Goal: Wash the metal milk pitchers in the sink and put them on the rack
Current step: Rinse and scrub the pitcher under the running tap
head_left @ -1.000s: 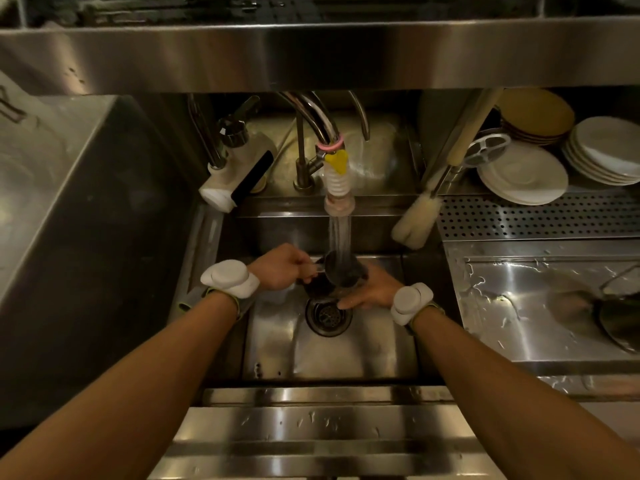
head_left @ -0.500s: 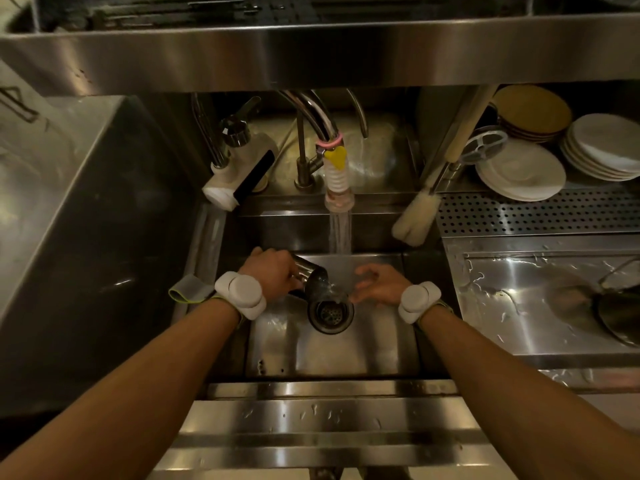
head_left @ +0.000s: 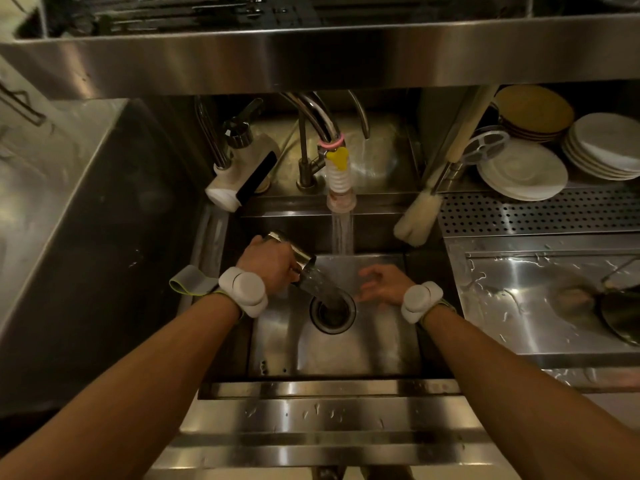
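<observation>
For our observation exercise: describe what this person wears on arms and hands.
No sleeves or gloves: the left hand and right hand are bare, as are the forearms. Each wrist carries a white rounded pod: left wrist pod, right wrist pod. A grey strap with yellow-green edge trails from the left one.

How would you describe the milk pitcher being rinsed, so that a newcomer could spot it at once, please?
Find the sink under the running tap. Left of the stream, the left hand grips a small shiny metal pitcher, tipped so water pours from it into the drain. It is the only vessel in the basin; the right hand beside it holds nothing.
</observation>
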`<state>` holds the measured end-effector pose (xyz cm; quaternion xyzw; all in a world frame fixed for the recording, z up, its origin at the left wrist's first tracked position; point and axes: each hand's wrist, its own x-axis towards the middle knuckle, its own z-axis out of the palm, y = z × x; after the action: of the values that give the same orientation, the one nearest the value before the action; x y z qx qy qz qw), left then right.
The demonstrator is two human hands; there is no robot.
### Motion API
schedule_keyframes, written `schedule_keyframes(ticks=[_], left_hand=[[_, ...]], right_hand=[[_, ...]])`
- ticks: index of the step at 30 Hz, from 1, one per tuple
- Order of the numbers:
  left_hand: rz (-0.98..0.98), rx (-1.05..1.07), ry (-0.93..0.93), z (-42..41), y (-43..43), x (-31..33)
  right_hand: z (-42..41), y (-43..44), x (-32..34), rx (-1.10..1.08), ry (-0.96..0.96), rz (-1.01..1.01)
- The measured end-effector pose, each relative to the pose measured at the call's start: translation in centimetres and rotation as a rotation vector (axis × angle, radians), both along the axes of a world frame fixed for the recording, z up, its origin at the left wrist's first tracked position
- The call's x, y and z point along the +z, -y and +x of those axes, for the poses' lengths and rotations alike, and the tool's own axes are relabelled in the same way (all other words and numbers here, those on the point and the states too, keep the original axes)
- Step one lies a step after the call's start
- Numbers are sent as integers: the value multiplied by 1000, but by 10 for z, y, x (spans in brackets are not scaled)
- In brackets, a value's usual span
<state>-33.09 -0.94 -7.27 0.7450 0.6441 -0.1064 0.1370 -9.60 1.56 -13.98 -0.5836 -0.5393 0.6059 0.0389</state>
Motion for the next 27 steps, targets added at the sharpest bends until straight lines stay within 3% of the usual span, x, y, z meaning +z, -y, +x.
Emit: schedule_keyframes(ticks=[7,16,23,27], left_hand=[[0,-17,-11,2,-4,5],[-261,396,522,1,-11,-9],[-348,453,846,13,-12,-13],[-324,332,716,15,-15,-8]], right_hand=[[2,-4,-7,-8,20,16],[-1,-3,-16,-33,-7,-53],[-28,-10,-18,-186,-206,43],[-30,-2,-17,-128,-177,120]])
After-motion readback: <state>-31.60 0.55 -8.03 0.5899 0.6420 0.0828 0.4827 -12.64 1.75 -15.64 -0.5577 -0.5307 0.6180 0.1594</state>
